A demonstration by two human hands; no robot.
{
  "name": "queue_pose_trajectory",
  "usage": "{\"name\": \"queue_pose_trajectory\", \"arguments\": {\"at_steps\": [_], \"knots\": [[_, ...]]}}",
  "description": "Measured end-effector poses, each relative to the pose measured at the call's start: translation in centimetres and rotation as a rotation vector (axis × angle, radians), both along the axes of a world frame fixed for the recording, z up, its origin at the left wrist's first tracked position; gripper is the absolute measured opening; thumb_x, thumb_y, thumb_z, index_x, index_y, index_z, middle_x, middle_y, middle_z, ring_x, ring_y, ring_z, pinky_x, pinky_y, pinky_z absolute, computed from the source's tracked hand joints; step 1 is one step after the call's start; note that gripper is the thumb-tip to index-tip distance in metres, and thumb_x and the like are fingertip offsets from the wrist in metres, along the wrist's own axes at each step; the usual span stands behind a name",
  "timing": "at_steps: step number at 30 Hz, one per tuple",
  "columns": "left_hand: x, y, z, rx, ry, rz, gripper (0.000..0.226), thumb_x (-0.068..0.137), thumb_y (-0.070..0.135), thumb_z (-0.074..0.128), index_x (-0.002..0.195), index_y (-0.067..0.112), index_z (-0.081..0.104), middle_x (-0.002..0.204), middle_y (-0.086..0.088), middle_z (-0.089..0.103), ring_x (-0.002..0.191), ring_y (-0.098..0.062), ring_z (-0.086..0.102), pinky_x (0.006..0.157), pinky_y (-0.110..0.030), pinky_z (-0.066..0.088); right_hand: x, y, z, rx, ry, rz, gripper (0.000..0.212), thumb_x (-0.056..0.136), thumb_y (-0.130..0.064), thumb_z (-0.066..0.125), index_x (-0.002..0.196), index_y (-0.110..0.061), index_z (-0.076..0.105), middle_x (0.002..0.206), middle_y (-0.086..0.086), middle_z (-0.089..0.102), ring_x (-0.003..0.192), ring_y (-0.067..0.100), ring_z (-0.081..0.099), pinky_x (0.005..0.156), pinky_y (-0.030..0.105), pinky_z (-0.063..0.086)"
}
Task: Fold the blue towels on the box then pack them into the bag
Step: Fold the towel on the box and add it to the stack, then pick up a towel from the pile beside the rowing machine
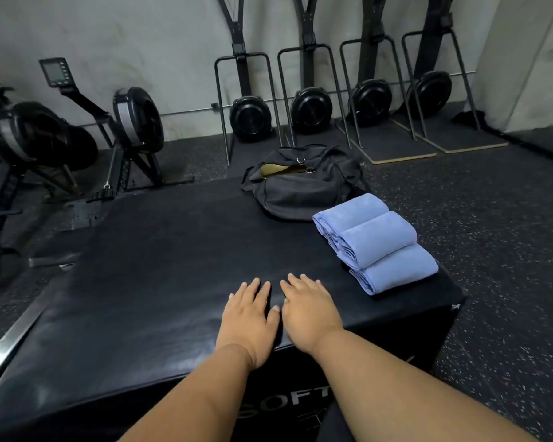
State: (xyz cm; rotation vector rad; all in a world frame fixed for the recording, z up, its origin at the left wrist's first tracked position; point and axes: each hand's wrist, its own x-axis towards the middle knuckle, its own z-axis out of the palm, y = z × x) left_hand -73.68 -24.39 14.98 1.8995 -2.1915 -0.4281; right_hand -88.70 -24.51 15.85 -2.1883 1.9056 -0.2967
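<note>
We see 2 bare forearms entering from the bottom edge, each ending in a bare hand. Neither arm shows a sleeve, cuff, watch or band anywhere along its visible length. The left hand (248,317) wears no glove and carries no ring that we can make out. The right hand (310,309) is also ungloved; a small pale glint sits near its thumb side, too small for us to identify. The fingernails on both hands look short and unpainted. The forearms are broad and smooth, with a soft crease at each wrist.
</note>
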Motion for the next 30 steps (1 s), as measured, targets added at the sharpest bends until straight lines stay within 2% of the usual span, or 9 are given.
{"name": "queue_pose_trajectory", "arguments": {"at_steps": [2,4,6,8,12,15,19,25,30], "knots": [[1.1,0.9,1.0,0.079,0.289,0.100,0.051,0.111,0.038,0.035,0.161,0.028,0.037,0.171,0.009,0.026,0.161,-0.011,0.009,0.130,-0.032,0.003,0.6,0.6,0.0,0.015,0.028,-0.007,0.054,0.110,-0.029,0.032,0.163,-0.021,0.029,0.172,0.001,0.022,0.159,0.026,0.015,0.129,0.046,0.012],[2.9,1.9,2.1,0.164,0.615,0.205,0.044,0.111,0.035,0.041,0.154,0.029,0.050,0.162,0.011,0.043,0.155,-0.008,0.028,0.126,-0.027,0.017,1.7,1.4,0.2,0.038,0.030,-0.008,0.054,0.110,-0.032,0.031,0.163,-0.021,0.028,0.173,0.002,0.020,0.160,0.028,0.014,0.129,0.048,0.011],[5.0,3.6,2.9,0.185,0.694,0.224,0.040,0.111,0.035,0.042,0.147,0.030,0.058,0.151,0.014,0.054,0.143,-0.006,0.044,0.117,-0.021,0.027,3.2,2.3,0.5,0.061,0.017,0.025,0.054,0.111,-0.035,0.031,0.164,-0.022,0.028,0.173,0.001,0.018,0.160,0.028,0.012,0.129,0.048,0.009],[7.2,5.9,3.1,0.168,0.668,0.220,0.037,0.111,0.036,0.043,0.142,0.030,0.061,0.144,0.014,0.059,0.138,-0.006,0.049,0.111,-0.019,0.030,5.2,3.3,0.8,0.069,-0.029,0.100,0.054,0.111,-0.037,0.032,0.163,-0.023,0.031,0.172,0.000,0.022,0.160,0.026,0.014,0.129,0.045,0.009],[12.4,11.4,3.0,0.090,0.598,0.253,0.039,0.110,0.038,0.045,0.144,0.026,0.061,0.140,0.016,0.059,0.138,-0.003,0.048,0.114,-0.020,0.031,10.7,5.8,1.6,0.052,-0.090,0.282,0.054,0.109,-0.039,0.038,0.162,-0.025,0.036,0.168,-0.001,0.034,0.158,0.020,0.024,0.129,0.038,0.015],[18.2,15.2,2.7,-0.027,0.529,0.352,0.036,0.109,0.036,0.049,0.139,0.026,0.064,0.131,0.018,0.060,0.129,-0.003,0.053,0.109,-0.018,0.034,15.8,8.0,2.2,0.022,-0.103,0.396,0.055,0.108,-0.039,0.040,0.161,-0.026,0.037,0.168,-0.003,0.034,0.157,0.018,0.025,0.129,0.036,0.014],[28.8,19.8,0.9,-0.097,0.392,0.543,0.038,0.107,0.036,0.052,0.140,0.022,0.064,0.137,0.008,0.063,0.130,-0.011,0.057,0.113,-0.027,0.039,23.1,10.6,2.4,0.013,-0.064,0.600,0.056,0.108,-0.040,0.042,0.162,-0.028,0.035,0.169,-0.004,0.033,0.157,0.017,0.024,0.130,0.034,0.012],[44.0,26.3,-2.8,0.022,0.217,0.914,0.053,0.102,0.042,0.058,0.145,0.012,0.059,0.147,-0.013,0.060,0.137,-0.031,0.053,0.115,-0.039,0.040,35.7,12.1,4.0,0.004,0.036,0.893,0.057,0.108,-0.039,0.045,0.163,-0.029,0.033,0.170,-0.002,0.029,0.158,0.021,0.021,0.128,0.036,0.011],[51.6,28.3,-4.5,0.168,0.151,1.047,0.062,0.100,0.043,0.052,0.156,0.020,0.042,0.157,-0.012,0.046,0.147,-0.032,0.037,0.118,-0.039,0.032,46.6,10.0,5.2,-0.110,0.178,1.076,0.059,0.105,-0.044,0.049,0.161,-0.033,0.036,0.169,0.000,0.032,0.156,0.022,0.027,0.127,0.035,0.014]]}}
